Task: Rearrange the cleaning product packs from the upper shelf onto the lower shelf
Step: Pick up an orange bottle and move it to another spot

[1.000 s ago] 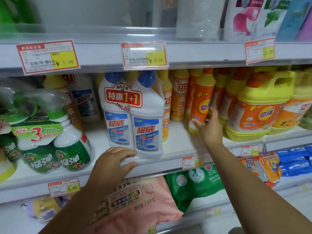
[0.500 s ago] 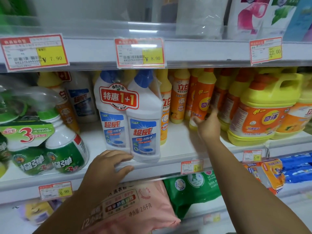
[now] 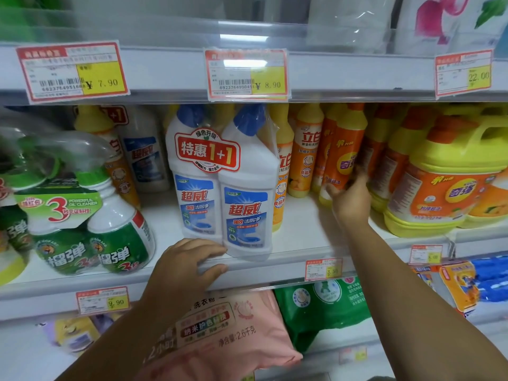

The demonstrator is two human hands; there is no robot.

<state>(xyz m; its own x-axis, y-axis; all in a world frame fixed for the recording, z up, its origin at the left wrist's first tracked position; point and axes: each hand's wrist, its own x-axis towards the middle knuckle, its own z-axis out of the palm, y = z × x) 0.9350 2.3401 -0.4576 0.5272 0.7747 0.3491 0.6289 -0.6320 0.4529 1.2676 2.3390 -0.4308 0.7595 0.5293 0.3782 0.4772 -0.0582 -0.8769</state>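
A shrink-wrapped twin pack of white toilet cleaner bottles (image 3: 222,188) with blue caps and a red "1+1" label stands at the front of the middle shelf (image 3: 297,237). My left hand (image 3: 187,270) lies flat on the shelf's front lip, fingers spread, fingertips touching the pack's base. My right hand (image 3: 349,202) reaches deeper to the right. Its thumb and fingers wrap the lower part of an orange dish-soap bottle (image 3: 343,149) in the row of orange bottles.
A green spray-bottle pack (image 3: 82,229) stands left of the twin pack. Big yellow jugs (image 3: 439,188) stand to the right. On the shelf below lie a pink detergent bag (image 3: 233,334), a green bag (image 3: 324,306) and blue packs (image 3: 489,281). A price-tag rail (image 3: 247,75) runs overhead.
My right hand has pushed a little further in and its fingers now curl round the orange bottle. My left hand stays on the shelf lip.
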